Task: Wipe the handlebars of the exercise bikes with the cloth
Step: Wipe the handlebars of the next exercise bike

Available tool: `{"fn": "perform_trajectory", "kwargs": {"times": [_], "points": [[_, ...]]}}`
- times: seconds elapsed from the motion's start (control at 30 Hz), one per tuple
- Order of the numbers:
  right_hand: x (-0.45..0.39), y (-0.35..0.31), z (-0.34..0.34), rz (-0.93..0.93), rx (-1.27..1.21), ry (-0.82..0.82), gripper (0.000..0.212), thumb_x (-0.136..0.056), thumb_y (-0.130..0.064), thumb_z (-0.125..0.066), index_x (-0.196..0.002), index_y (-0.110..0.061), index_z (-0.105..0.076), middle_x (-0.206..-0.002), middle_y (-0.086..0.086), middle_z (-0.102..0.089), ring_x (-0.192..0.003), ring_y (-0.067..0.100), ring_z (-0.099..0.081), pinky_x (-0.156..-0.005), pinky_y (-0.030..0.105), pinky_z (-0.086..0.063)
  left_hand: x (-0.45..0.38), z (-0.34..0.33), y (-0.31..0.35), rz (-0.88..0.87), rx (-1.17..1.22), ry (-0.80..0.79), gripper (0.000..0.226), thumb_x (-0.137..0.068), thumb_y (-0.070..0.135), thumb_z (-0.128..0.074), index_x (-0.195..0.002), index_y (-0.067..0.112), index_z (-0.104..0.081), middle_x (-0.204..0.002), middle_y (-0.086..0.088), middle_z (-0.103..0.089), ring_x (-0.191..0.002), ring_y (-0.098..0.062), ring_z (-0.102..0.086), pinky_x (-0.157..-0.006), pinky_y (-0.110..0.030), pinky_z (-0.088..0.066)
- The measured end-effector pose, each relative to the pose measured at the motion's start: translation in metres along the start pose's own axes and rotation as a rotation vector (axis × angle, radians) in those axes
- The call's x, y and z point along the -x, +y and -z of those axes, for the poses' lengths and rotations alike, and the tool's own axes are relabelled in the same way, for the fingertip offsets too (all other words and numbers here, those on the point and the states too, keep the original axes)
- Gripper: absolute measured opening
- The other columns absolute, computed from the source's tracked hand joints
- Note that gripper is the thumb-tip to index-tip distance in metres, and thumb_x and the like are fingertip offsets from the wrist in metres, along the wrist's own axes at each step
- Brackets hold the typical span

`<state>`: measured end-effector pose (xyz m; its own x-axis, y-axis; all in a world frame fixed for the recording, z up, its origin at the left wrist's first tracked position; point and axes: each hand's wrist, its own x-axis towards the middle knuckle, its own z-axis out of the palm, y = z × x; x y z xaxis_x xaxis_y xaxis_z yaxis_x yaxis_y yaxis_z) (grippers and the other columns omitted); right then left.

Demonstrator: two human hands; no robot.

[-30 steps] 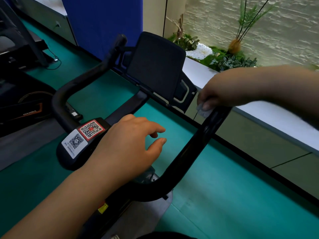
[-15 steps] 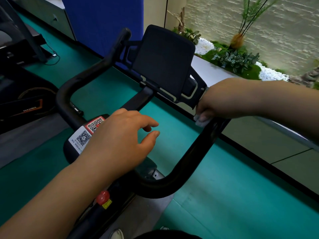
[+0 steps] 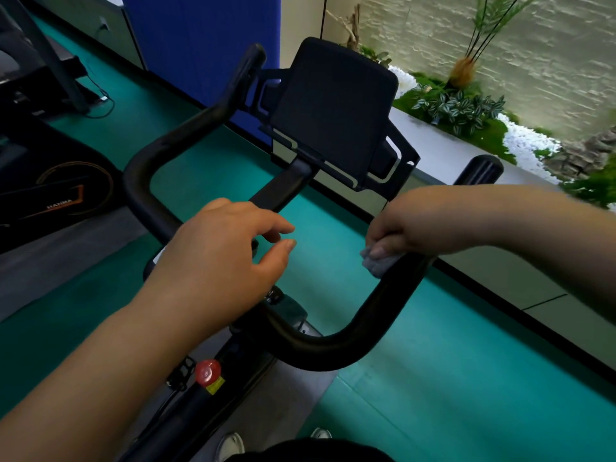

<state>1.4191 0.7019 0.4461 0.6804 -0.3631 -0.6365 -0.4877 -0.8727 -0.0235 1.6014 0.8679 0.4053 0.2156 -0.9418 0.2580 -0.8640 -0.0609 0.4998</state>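
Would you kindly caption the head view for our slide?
Right hand presses cloth on the handlebar; left hand hovers open.

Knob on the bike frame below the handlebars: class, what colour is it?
Red, above a small yellow label; the knob shows clearly in the head view.

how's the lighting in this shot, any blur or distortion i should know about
Head view: the stone wall at top right is brightly lit, while the black handlebar is dark with little surface detail; wide-angle bending curves the floor edges; both hands, left and right, look fairly sharp.
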Motion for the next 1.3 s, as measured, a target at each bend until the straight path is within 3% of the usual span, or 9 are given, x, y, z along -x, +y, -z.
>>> {"fn": "perform_trajectory", "kwargs": {"times": [0.13, 0.23, 0.43, 0.67, 0.8, 0.97, 1.07, 1.23, 1.3], "points": [[-0.012, -0.036, -0.018, 0.056, -0.031, -0.024, 0.028, -0.093, -0.048, -0.049, -0.106, -0.029, -0.065, -0.098, -0.01, -0.067, -0.091, 0.015, -0.06, -0.085, 0.032, -0.048, -0.001, 0.006, -0.01, 0.019, -0.046, 0.033, 0.028, -0.083, 0.042, -0.054, -0.105, 0.033, -0.069, -0.088, 0.02, -0.062, -0.093, -0.006, -0.046, -0.078, -0.025, -0.038], [-0.021, -0.059, -0.024, 0.116, -0.127, -0.111, 0.03, -0.092, -0.048, -0.051, -0.103, -0.024, -0.067, -0.096, -0.005, -0.068, -0.089, 0.018, -0.061, -0.085, 0.036, -0.05, -0.002, 0.013, -0.019, 0.031, -0.074, 0.048, 0.027, -0.082, 0.04, -0.055, -0.103, 0.032, -0.07, -0.089, 0.017, -0.064, -0.094, -0.009, -0.046, -0.081, -0.029, -0.04], [-0.02, -0.029, -0.002, -0.102, -0.023, -0.186, 0.037, -0.091, -0.056, -0.046, -0.099, -0.024, -0.064, -0.093, 0.006, -0.071, -0.088, 0.027, -0.066, -0.086, 0.046, -0.052, 0.005, 0.021, -0.032, 0.043, -0.067, 0.072, 0.022, -0.083, 0.037, -0.059, -0.101, 0.031, -0.071, -0.088, 0.015, -0.064, -0.096, -0.012, -0.05, -0.082, -0.032, -0.043], [-0.041, -0.087, -0.031, 0.047, -0.128, -0.226, 0.034, -0.094, -0.042, -0.05, -0.096, -0.012, -0.065, -0.093, 0.011, -0.069, -0.077, 0.023, -0.058, -0.079, 0.036, -0.049, 0.019, 0.027, -0.042, 0.055, -0.059, 0.062, 0.021, -0.085, 0.036, -0.059, -0.102, 0.032, -0.071, -0.092, 0.015, -0.064, -0.099, -0.012, -0.05, -0.082, -0.031, -0.044], [-0.03, -0.078, -0.017, -0.08, -0.112, -0.256, 0.038, -0.095, -0.048, -0.047, -0.093, -0.014, -0.063, -0.076, 0.007, -0.063, -0.069, 0.019, -0.05, -0.076, 0.036, -0.048, 0.02, 0.036, -0.049, 0.055, -0.072, 0.068, 0.02, -0.085, 0.035, -0.059, -0.101, 0.032, -0.071, -0.091, 0.013, -0.065, -0.099, -0.016, -0.05, -0.083, -0.032, -0.042], [-0.034, -0.099, -0.018, -0.136, -0.109, -0.229, 0.035, -0.098, -0.039, -0.046, -0.086, -0.009, -0.06, -0.072, 0.009, -0.062, -0.064, 0.023, -0.052, -0.065, 0.031, -0.045, 0.023, 0.037, -0.057, 0.045, -0.08, 0.08, 0.022, -0.085, 0.031, -0.059, -0.104, 0.028, -0.071, -0.089, 0.012, -0.061, -0.095, -0.017, -0.049, -0.08, -0.031, -0.04], [-0.048, -0.121, -0.032, -0.184, -0.2, -0.161, 0.026, -0.096, -0.018, -0.043, -0.092, -0.004, -0.065, -0.089, 0.014, -0.069, -0.078, 0.03, -0.061, -0.069, 0.033, -0.049, 0.026, 0.038, -0.062, 0.027, -0.089, 0.073, 0.023, -0.086, 0.029, -0.06, -0.106, 0.025, -0.071, -0.095, 0.007, -0.066, -0.098, -0.018, -0.05, -0.081, -0.028, -0.038], [-0.054, -0.128, -0.03, -0.293, -0.535, 0.04, 0.038, -0.099, -0.035, -0.045, -0.111, -0.006, -0.066, -0.113, 0.012, -0.064, -0.105, 0.027, -0.058, -0.089, 0.03, -0.045, 0.024, 0.04, -0.07, 0.005, -0.071, 0.067, 0.024, -0.086, 0.029, -0.059, -0.105, 0.025, -0.071, -0.093, 0.008, -0.065, -0.097, -0.017, -0.05, -0.078, -0.022, -0.032], [-0.06, -0.132, -0.031, -0.327, -0.683, 0.159, 0.039, -0.098, -0.036, -0.047, -0.112, -0.005, -0.065, -0.104, 0.01, -0.062, -0.097, 0.024, -0.057, -0.078, 0.026, -0.047, 0.022, 0.039, -0.073, -0.005, -0.061, 0.068, 0.021, -0.086, 0.028, -0.06, -0.104, 0.025, -0.071, -0.092, 0.008, -0.065, -0.097, -0.017, -0.05, -0.079, -0.024, -0.034]]}}
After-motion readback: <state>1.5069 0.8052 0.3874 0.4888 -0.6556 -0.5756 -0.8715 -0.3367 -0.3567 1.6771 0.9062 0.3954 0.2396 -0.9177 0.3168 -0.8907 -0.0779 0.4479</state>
